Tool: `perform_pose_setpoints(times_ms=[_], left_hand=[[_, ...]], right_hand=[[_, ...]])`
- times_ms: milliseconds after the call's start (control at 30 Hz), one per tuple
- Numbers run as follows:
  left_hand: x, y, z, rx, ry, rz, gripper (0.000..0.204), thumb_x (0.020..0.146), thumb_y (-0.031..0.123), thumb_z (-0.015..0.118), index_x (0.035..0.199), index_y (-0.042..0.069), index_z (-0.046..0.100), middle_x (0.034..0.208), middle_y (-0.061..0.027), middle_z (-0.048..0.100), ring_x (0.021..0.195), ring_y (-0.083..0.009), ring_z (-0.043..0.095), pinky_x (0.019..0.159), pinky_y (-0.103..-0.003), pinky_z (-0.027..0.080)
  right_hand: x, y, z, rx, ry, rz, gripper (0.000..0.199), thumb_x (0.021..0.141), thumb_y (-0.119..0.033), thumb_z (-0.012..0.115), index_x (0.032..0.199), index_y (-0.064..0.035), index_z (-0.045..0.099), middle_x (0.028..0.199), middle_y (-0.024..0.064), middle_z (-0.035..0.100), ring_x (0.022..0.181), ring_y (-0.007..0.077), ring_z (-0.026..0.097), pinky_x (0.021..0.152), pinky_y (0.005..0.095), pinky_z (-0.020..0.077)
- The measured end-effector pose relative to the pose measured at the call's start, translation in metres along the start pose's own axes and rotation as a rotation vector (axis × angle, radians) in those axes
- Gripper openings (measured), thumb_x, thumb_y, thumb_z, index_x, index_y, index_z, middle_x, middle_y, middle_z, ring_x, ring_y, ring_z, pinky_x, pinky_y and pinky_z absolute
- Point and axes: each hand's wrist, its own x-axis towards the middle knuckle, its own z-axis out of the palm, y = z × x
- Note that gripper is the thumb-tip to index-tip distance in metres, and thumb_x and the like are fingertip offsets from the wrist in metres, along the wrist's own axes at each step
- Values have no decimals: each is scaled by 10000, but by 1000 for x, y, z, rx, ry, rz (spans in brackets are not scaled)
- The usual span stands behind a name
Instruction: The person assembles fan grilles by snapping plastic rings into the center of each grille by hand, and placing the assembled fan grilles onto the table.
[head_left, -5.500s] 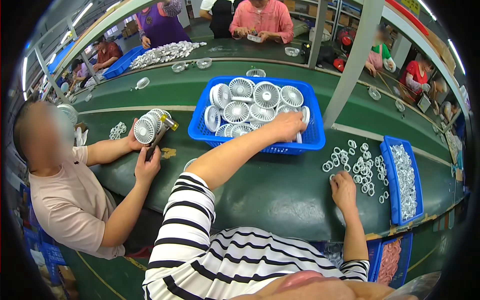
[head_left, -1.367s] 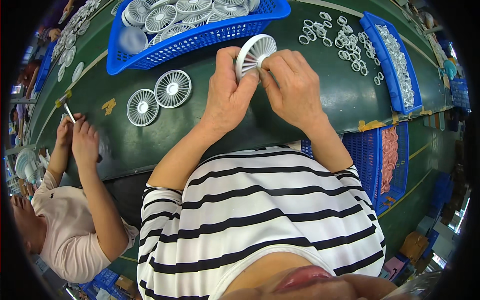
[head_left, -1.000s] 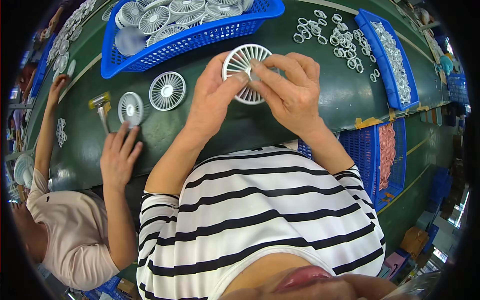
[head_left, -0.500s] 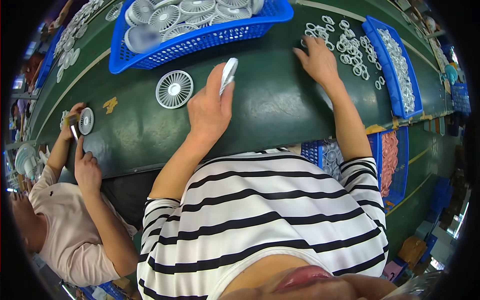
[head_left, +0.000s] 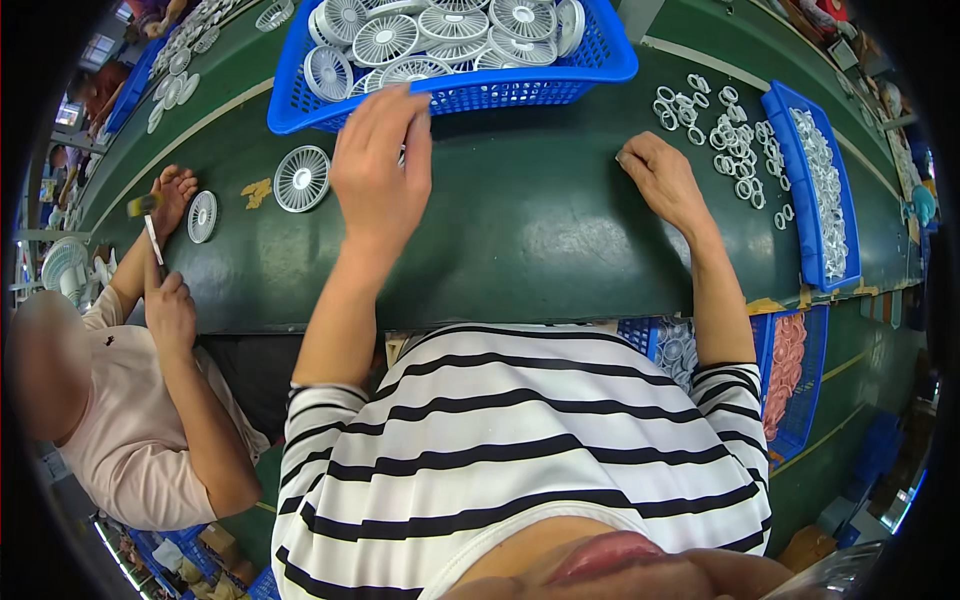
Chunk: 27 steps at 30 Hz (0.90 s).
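The left hand (head_left: 378,165) reaches forward over the green table (head_left: 520,230), palm down, fingers loosely spread and fingertips at the near rim of a blue basket (head_left: 600,75). A small sliver of white shows at the right edge of this hand; whether it grips a white fan-shaped disc there cannot be told, since the back of the hand hides the palm. The right hand (head_left: 662,180), at about two o'clock from the left one and well apart from it, rests on the table with fingers curled down, fingertips touching the surface near a scatter of small white rings (head_left: 725,140).

The blue basket, at twelve o'clock, holds many round white slotted discs (head_left: 385,38), overlapping one another. One loose disc (head_left: 301,178) lies flat on the table at nine o'clock from the left hand. At three o'clock, a narrow blue tray (head_left: 800,180) is filled with small pale parts. At the near table edge, lower right, another blue crate (head_left: 805,400) holds pinkish pieces.

At the far left, another person in a pink shirt (head_left: 110,420) holds a small tool beside another white disc (head_left: 202,216).
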Motion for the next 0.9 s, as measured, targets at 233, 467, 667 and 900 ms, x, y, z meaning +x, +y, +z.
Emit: perform_pose_setpoints(times_ms=[233, 467, 667, 900], left_hand=[[85, -61, 64, 240, -610, -332, 384, 804, 354, 614, 1012, 37, 674, 960, -199, 667, 911, -363, 637, 792, -421, 504], [100, -82, 106, 532, -1206, 9, 323, 757, 255, 610, 943, 3, 690, 974, -225, 658, 926, -361, 643, 793, -441, 516], [103, -84, 102, 567, -1261, 49, 349, 770, 196, 577, 1052, -5, 625, 998, -275, 627, 924, -396, 626, 802, -458, 499], [78, 15, 42, 140, -37, -17, 205, 813, 200, 577, 889, 11, 557, 734, -217, 615, 688, -412, 591, 622, -503, 461]], right_hand=[[12, 14, 5, 217, 26, 286, 219, 874, -223, 537, 847, -20, 616, 861, 155, 599, 817, 363, 594, 729, 433, 464], [3, 26, 14, -43, 425, 41, 108, 833, -176, 611, 848, -70, 627, 865, 122, 597, 765, 344, 600, 663, 422, 483], [-20, 11, 6, -142, 189, -75, 135, 792, -172, 663, 822, -54, 605, 823, 82, 575, 749, 297, 594, 656, 385, 481], [-31, -13, 1, 23, 535, -321, 134, 734, -62, 709, 861, -59, 667, 862, 55, 650, 758, 233, 611, 644, 319, 488]])
